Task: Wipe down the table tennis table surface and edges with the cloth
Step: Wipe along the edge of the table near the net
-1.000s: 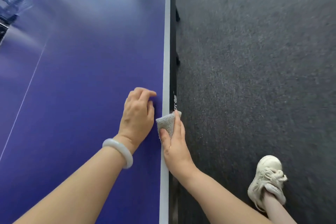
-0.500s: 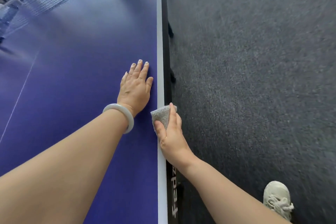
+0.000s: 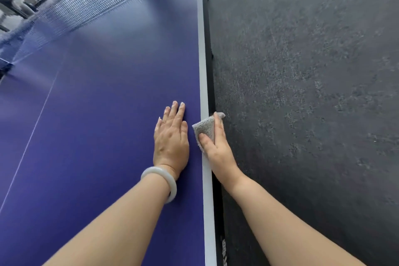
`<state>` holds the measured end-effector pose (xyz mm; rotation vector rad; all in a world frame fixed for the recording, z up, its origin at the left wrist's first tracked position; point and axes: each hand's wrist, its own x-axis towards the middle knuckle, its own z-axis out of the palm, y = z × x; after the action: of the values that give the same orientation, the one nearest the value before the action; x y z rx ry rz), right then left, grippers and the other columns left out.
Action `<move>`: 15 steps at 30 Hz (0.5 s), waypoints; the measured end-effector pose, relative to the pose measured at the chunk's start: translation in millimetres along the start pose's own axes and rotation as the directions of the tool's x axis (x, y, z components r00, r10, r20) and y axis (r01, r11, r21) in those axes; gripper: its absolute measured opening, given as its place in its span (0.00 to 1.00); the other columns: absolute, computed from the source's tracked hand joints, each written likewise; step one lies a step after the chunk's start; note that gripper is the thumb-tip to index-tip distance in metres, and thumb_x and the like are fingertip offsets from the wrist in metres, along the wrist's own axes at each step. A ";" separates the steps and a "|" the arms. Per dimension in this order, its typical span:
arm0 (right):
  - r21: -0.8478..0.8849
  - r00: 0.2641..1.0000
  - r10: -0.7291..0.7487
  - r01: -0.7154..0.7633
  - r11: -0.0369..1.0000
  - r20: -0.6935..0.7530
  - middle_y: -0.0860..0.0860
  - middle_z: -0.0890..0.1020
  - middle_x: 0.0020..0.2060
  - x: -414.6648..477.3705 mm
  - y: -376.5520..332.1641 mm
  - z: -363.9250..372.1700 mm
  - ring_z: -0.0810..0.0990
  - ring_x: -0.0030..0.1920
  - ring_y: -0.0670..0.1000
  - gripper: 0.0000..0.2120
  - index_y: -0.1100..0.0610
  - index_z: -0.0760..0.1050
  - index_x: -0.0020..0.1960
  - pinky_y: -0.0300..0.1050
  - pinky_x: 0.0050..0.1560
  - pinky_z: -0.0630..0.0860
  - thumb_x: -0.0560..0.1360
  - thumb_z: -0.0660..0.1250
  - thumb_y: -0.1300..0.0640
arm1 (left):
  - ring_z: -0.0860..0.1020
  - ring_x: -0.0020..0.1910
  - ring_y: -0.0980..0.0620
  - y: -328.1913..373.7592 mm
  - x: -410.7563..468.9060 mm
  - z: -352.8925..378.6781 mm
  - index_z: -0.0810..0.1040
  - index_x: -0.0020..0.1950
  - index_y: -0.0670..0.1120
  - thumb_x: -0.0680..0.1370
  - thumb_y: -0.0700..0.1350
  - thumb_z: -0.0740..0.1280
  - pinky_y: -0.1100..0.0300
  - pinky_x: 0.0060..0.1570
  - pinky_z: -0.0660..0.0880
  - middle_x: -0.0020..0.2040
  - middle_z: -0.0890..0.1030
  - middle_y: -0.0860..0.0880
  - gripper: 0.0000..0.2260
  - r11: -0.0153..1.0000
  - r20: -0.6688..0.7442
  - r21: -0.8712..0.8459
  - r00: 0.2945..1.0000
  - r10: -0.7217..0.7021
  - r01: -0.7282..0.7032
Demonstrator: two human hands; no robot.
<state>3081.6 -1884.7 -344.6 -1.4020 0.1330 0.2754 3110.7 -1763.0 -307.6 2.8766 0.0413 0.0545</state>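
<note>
Cloth (image 3: 205,128), grey and folded, sits on the white edge stripe (image 3: 203,71) of the blue surface (image 3: 108,114), wrapped over its right side. The right grip (image 3: 218,147) clasps it, thumb on top. The left grip (image 3: 171,138) lies released, flat on the surface just beside, a pale bangle (image 3: 160,181) at its wrist. The net (image 3: 90,0) stands well beyond.
</note>
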 end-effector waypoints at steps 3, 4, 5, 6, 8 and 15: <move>0.071 1.000 0.015 -0.013 0.997 -0.026 0.39 0.47 0.79 -12.9 -2.5 3.9 0.47 0.78 0.37 0.31 0.40 0.44 0.77 0.47 0.80 0.48 0.83 0.60 0.52 | 0.48 0.79 0.57 -0.5 0.5 -0.7 0.56 0.80 0.52 0.85 0.44 0.52 0.56 0.78 0.44 0.80 0.54 0.55 0.22 1.000 0.012 0.009 1.000 -0.006 0.005; 0.053 1.000 0.009 -0.009 0.999 -0.010 0.36 0.46 0.78 -31.0 2.5 5.9 0.45 0.77 0.35 0.31 0.36 0.43 0.76 0.45 0.79 0.47 0.82 0.59 0.49 | 0.48 0.79 0.57 -0.8 1.0 -1.0 0.56 0.80 0.52 0.85 0.44 0.52 0.56 0.78 0.44 0.80 0.53 0.55 0.22 1.000 0.013 0.013 1.000 -0.006 0.006; 0.017 1.000 0.004 -0.005 1.000 0.016 0.33 0.44 0.77 -51.9 9.6 7.5 0.43 0.76 0.33 0.32 0.34 0.41 0.75 0.43 0.79 0.46 0.81 0.58 0.46 | 0.48 0.79 0.57 -1.1 1.9 -1.2 0.56 0.80 0.52 0.85 0.44 0.52 0.56 0.78 0.44 0.80 0.53 0.55 0.22 1.000 0.013 0.018 1.000 -0.005 0.005; -0.029 0.999 0.014 -0.013 0.999 0.046 0.30 0.41 0.76 -73.4 16.6 7.7 0.42 0.75 0.31 0.33 0.33 0.38 0.74 0.43 0.79 0.45 0.79 0.57 0.44 | 0.48 0.79 0.57 -1.2 2.6 -1.2 0.56 0.80 0.52 0.85 0.44 0.52 0.56 0.78 0.44 0.80 0.53 0.55 0.22 1.000 0.013 0.022 1.000 -0.005 0.005; -0.099 0.991 0.078 -0.068 0.993 0.105 0.30 0.39 0.76 -98.1 22.6 4.1 0.40 0.75 0.31 0.33 0.32 0.35 0.73 0.44 0.79 0.45 0.80 0.56 0.42 | 0.49 0.79 0.57 -0.8 2.9 -1.2 0.56 0.80 0.52 0.85 0.44 0.52 0.56 0.78 0.45 0.79 0.53 0.55 0.22 1.000 0.012 0.022 1.000 -0.005 0.004; 0.037 0.973 0.226 -0.228 0.973 0.041 0.47 0.50 0.80 52.3 -36.7 -5.5 0.51 0.79 0.47 0.33 0.48 0.43 0.81 0.49 0.79 0.52 0.82 0.56 0.44 | 0.48 0.79 0.57 0.0 1.6 -3.3 0.55 0.80 0.52 0.85 0.46 0.52 0.55 0.78 0.46 0.80 0.53 0.56 0.22 0.999 0.033 0.035 0.999 -0.015 0.014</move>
<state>3142.1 -1889.6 -323.8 -1.3406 0.2689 0.4852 3112.1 -1762.1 -304.4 2.9113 0.0574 0.0036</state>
